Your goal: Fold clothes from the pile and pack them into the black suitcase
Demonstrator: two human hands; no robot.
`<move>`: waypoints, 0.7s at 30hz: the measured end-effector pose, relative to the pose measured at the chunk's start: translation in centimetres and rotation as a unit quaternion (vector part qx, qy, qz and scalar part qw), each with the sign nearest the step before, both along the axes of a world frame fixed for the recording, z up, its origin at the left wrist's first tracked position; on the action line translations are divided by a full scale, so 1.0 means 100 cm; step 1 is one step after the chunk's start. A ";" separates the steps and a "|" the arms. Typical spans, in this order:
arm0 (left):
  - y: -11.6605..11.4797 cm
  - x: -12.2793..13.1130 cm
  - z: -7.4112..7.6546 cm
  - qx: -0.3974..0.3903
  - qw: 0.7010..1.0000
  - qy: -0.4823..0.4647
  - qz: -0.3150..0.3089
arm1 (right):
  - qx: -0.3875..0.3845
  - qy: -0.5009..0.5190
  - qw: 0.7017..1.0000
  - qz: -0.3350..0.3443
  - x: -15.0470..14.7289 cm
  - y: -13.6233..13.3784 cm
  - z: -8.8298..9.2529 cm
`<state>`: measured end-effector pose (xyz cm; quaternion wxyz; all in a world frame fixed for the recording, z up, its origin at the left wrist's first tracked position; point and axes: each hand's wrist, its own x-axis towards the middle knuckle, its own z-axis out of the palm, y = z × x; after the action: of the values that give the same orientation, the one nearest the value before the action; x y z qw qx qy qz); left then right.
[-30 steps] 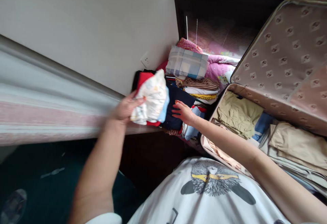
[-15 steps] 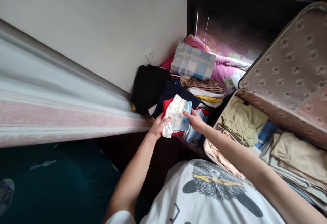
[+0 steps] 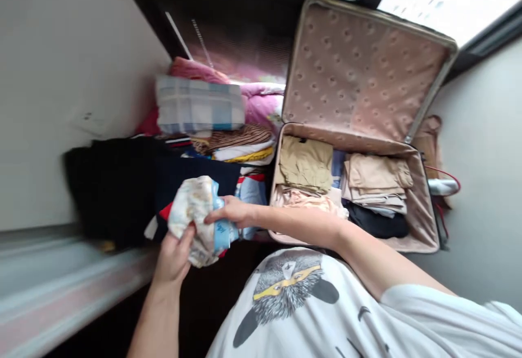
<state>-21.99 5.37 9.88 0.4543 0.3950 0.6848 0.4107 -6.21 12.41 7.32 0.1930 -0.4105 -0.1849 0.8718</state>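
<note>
Both my hands hold a small bundle of folded clothes (image 3: pixel 198 217): white patterned fabric, a light blue piece and a red one underneath. My left hand (image 3: pixel 173 257) grips it from below with the fingers closed round the cloth. My right hand (image 3: pixel 232 214) lies on its top right side, fingers pressed on the blue piece. The bundle hangs above a dark navy garment (image 3: pixel 183 176) on the bed. To the right an open suitcase (image 3: pixel 422 184) holds folded beige, khaki and dark clothes.
A stack of folded clothes (image 3: pixel 238 148) with a checked pillow (image 3: pixel 199 105) on top and pink bedding stands behind the bundle. A black garment (image 3: pixel 108 184) lies at the left by the white wall. The suitcase lid (image 3: pixel 359 75) leans upright. My white printed T-shirt fills the bottom.
The view has swung to the right, bringing the whole suitcase into sight. The bundle has come down and nearer to me; my right hand, free a second ago, now holds it too.
</note>
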 end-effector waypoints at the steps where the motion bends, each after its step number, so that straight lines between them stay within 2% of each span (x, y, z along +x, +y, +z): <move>1: -0.002 0.010 0.009 -0.011 0.997 -0.074 0.005 | 0.005 0.047 0.999 -0.004 0.015 -0.001 0.010; 4: -0.002 0.064 0.027 -0.023 0.980 -0.197 -0.014 | 0.044 0.139 0.988 -0.046 0.086 -0.015 0.046; 6: 0.005 0.117 0.028 -0.036 0.967 -0.245 -0.057 | 0.072 0.162 0.981 -0.085 0.148 -0.027 0.062; 7: 0.010 0.147 0.025 -0.049 0.958 -0.270 -0.083 | 0.082 0.161 0.977 -0.111 0.181 -0.033 0.064; 9: 0.022 0.212 0.014 -0.082 0.938 -0.310 -0.128 | 0.095 0.134 0.972 -0.168 0.246 -0.043 0.056; 13: 0.048 0.338 -0.022 -0.110 0.907 -0.352 -0.205 | 0.110 0.028 0.964 -0.240 0.365 -0.045 0.009; 16: 0.070 0.412 -0.064 -0.092 0.913 -0.320 -0.234 | 0.145 -0.095 0.951 -0.255 0.435 -0.031 -0.035; 18: 0.084 0.447 -0.095 -0.102 0.925 -0.263 -0.256 | 0.188 -0.264 0.910 -0.259 0.462 -0.023 -0.066; 21: 0.096 0.479 -0.133 -0.111 0.942 -0.127 -0.289 | 0.209 -0.485 0.817 -0.232 0.469 -0.021 -0.110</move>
<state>25.96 14.94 -3.46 0.6776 0.4674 0.5193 0.2297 40.70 10.28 -3.63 0.3561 -0.7609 -0.3316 0.4292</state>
